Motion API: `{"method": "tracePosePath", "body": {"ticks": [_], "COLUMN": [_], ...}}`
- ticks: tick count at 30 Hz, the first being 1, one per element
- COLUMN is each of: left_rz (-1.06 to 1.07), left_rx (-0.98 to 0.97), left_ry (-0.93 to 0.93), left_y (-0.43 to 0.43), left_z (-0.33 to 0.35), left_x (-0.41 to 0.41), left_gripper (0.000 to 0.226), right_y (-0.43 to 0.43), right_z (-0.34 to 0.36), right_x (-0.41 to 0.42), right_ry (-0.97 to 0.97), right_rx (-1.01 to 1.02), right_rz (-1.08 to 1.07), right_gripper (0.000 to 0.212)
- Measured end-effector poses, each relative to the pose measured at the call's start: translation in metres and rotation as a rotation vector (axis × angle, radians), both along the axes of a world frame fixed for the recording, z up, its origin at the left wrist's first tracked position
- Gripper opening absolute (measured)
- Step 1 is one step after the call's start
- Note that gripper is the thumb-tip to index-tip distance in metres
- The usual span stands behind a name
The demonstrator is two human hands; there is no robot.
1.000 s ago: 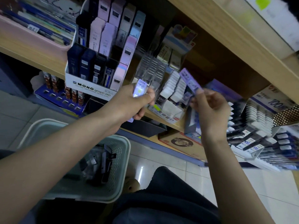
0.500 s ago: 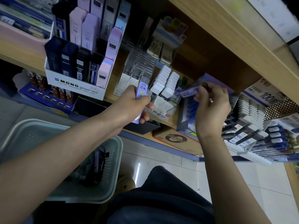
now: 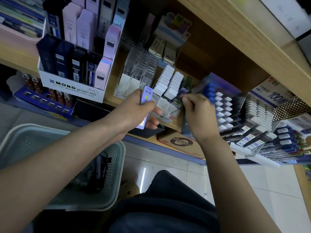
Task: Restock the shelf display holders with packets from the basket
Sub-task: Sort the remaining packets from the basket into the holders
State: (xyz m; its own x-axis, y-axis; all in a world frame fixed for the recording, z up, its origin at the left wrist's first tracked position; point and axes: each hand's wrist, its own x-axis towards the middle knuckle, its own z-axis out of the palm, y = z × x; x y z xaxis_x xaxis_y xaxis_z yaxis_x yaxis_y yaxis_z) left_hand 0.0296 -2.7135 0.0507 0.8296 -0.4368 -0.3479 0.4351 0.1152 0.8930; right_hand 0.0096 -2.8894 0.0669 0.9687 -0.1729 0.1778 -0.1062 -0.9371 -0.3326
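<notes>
Restocking in mid-step: one packet is going into the holder while another waits.

Below and left of the left hand (image 3: pixel 133 111) sits the basket (image 3: pixel 112 158), with dark packets inside. That hand's fingers curl round a purple packet (image 3: pixel 146 98), its long axis near upright, label end up and tipped toward the shelf. Just right of it stands the clear display holder (image 3: pixel 168 84). At the holder's far edge the right hand (image 3: pixel 198 115) pinches a second packet (image 3: pixel 183 90) — mostly hidden, its axis unclear. Next, I judge: seat that one, then line the waiting packet up with a free slot.
</notes>
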Motion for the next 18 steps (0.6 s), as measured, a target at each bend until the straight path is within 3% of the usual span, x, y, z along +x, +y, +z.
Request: {"method": "tracePosePath", "body": {"ticks": [4,8,11,18], "left_rz": [-0.048,-0.114,-0.156,-0.13], "left_rx": [0.0,-0.005,-0.014,-0.002], "left_ry": [-0.03,-0.1,-0.134,-0.04], "left_y": [-0.002,-0.002,-0.003,-0.002], "left_z": [-0.003,-0.004,-0.005,-0.004], "left_x": [-0.001,-0.003,-0.005,-0.005], "left_gripper": [0.008,0.015,0.019,0.018], "right_y": [0.018,0.039,0.042,0.031], "right_z": [0.012,0.021,0.023,0.028], "right_x": [-0.001,-0.004,-0.007,-0.006], "right_ry": [-0.066,0.176,0.271,0.135], "right_rx": [0.173,0.464,0.565,0.68], "right_rz": [-0.018,0.03,0.062,-0.093], "right_gripper": [0.018,0.011,0.007,0.008]}}
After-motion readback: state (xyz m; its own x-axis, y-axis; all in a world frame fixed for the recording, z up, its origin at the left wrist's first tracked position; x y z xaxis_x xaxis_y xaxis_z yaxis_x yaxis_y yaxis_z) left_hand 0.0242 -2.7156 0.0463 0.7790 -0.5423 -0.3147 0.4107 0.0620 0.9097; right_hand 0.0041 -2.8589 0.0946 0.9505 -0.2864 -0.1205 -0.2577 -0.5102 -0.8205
